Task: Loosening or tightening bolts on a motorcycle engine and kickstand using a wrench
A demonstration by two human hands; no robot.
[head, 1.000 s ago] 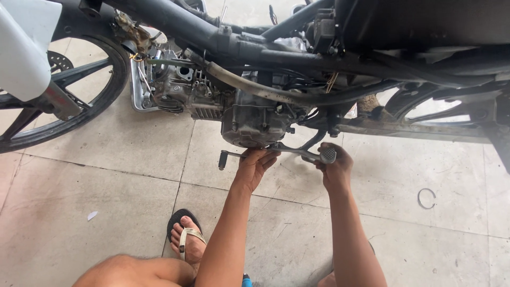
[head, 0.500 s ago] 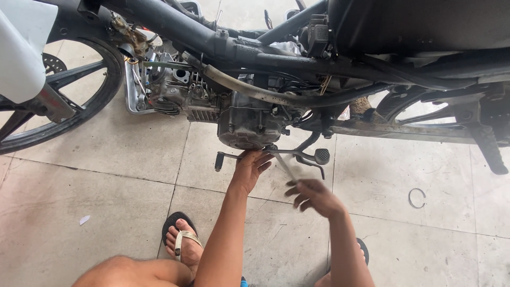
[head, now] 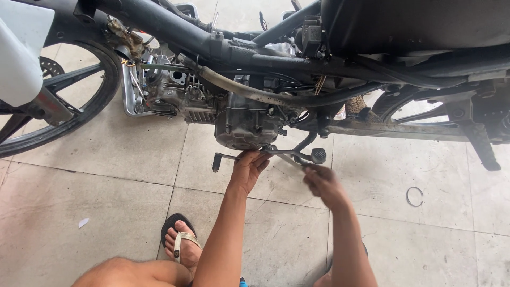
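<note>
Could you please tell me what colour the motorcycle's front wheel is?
The front wheel is black, spokes and tyre alike; the head view shows it at upper left.

The right hand (head: 324,183) has come back up to the tool (head: 289,159) from lower down.

The right hand (head: 325,185) is blurry, so what it holds is hard to see, and the front wheel (head: 58,106) is cut off at the left edge.
</note>
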